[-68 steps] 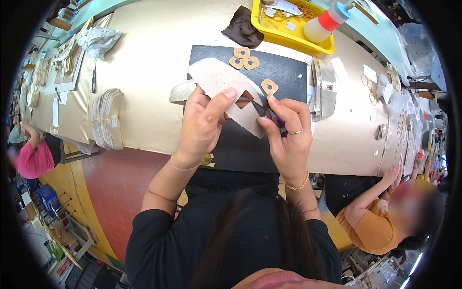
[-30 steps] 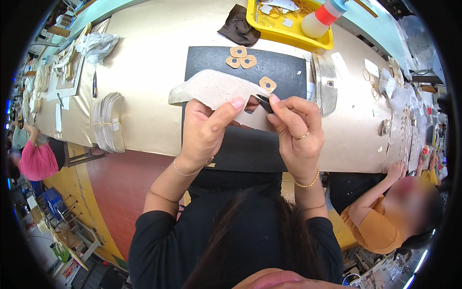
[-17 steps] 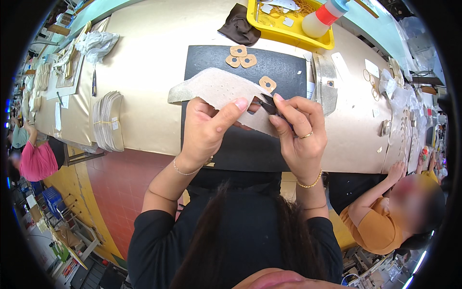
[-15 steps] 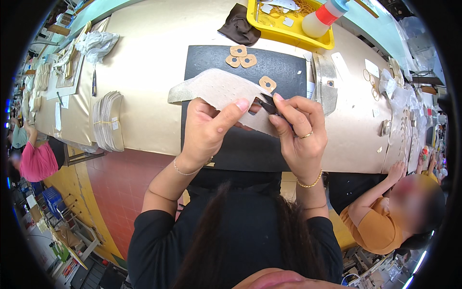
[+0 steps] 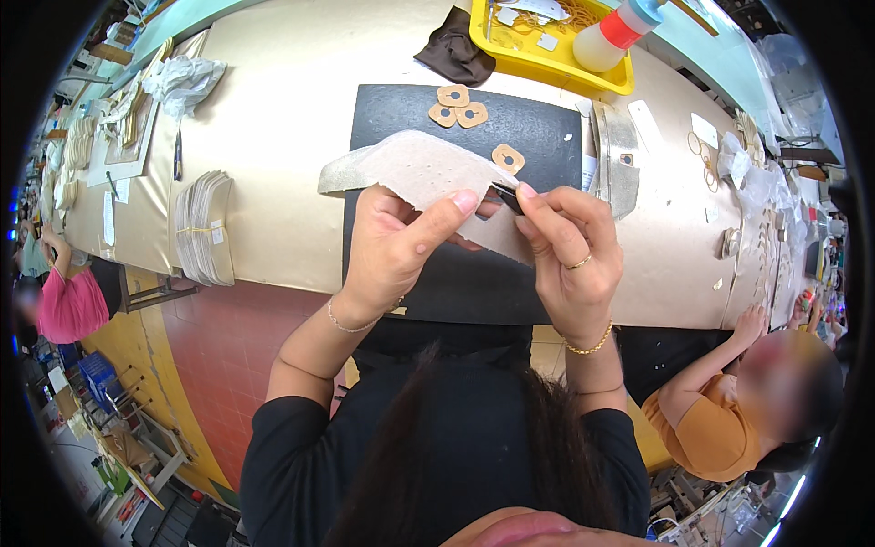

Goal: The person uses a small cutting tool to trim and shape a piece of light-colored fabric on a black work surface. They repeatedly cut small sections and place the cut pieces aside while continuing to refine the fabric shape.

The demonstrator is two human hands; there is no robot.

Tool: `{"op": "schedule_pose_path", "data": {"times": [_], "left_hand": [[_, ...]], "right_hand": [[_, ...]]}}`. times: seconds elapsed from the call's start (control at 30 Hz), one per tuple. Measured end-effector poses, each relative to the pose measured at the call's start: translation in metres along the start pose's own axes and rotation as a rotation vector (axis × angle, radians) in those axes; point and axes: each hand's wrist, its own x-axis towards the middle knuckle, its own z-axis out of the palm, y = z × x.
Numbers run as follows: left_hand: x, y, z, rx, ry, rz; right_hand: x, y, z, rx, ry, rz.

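The left hand (image 5: 396, 232) pinches the pale panel (image 5: 428, 169) while the right hand (image 5: 576, 244), apart from it, grips black snips (image 5: 508, 196), whose blades, spread moments ago, now look closed, suggesting a cut.

Hands (image 5: 392, 232), centre of the frame: I count two
Dark tool (image 5: 508, 198), centre: one
Tan patches (image 5: 499, 153), upper middle: I make it four
Yellow tray (image 5: 547, 71), top: one
Bottle (image 5: 598, 47), top right: one

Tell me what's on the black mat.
Four holed tan pieces and a white scrap show on the mat. The pale piece, left hand and right hand cover some of it; anything beneath is hidden.
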Motion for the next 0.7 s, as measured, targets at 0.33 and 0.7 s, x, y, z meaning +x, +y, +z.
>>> {"op": "schedule_pose_path", "data": {"times": [0.33,0.7], "left_hand": [[0.004,0.003,-0.005,-0.034,-0.024,0.025],[0.005,0.007,-0.010,0.112,-0.032,0.081]], "right_hand": [[0.004,0.001,-0.010,0.033,-0.041,0.011],[0.008,0.004,-0.025,0.155,-0.276,0.115]]}}
